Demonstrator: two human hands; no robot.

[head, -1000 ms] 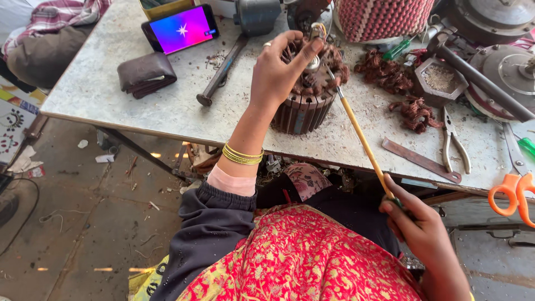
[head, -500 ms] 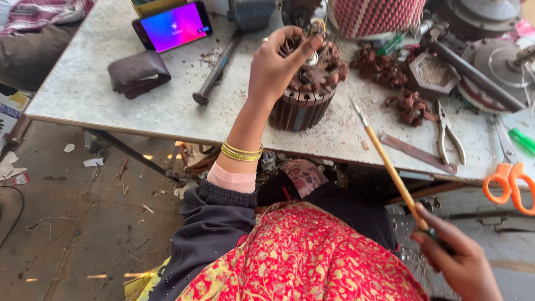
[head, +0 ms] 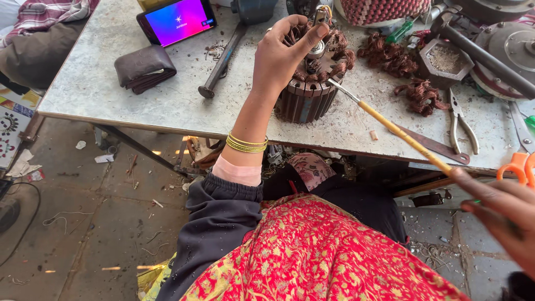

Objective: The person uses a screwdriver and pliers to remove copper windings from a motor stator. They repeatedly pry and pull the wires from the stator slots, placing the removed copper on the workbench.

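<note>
A round motor stator (head: pixel 307 95) with copper windings stands on the worn grey table (head: pixel 139 106). My left hand (head: pixel 281 53) rests over its top and pinches a small metal piece (head: pixel 319 17) above it. My right hand (head: pixel 501 209), at the lower right near the table's edge, grips the end of a long yellow-handled tool (head: pixel 401 134). The tool's metal tip (head: pixel 337 86) touches the stator's upper right rim.
A lit phone (head: pixel 177 19), a dark wallet (head: pixel 145 68) and a hammer (head: pixel 223 58) lie at the left. Copper wire clumps (head: pixel 415 95), pliers (head: pixel 461 120), a flat metal strip, orange scissors (head: pixel 521 167) and motor parts (head: pixel 504 47) crowd the right. Another person's clothing shows top left.
My right hand drew back to the lower right, then brought the tool's tip back to the stator rim. My left hand stayed on the stator top, fingers lifting the small metal piece.
</note>
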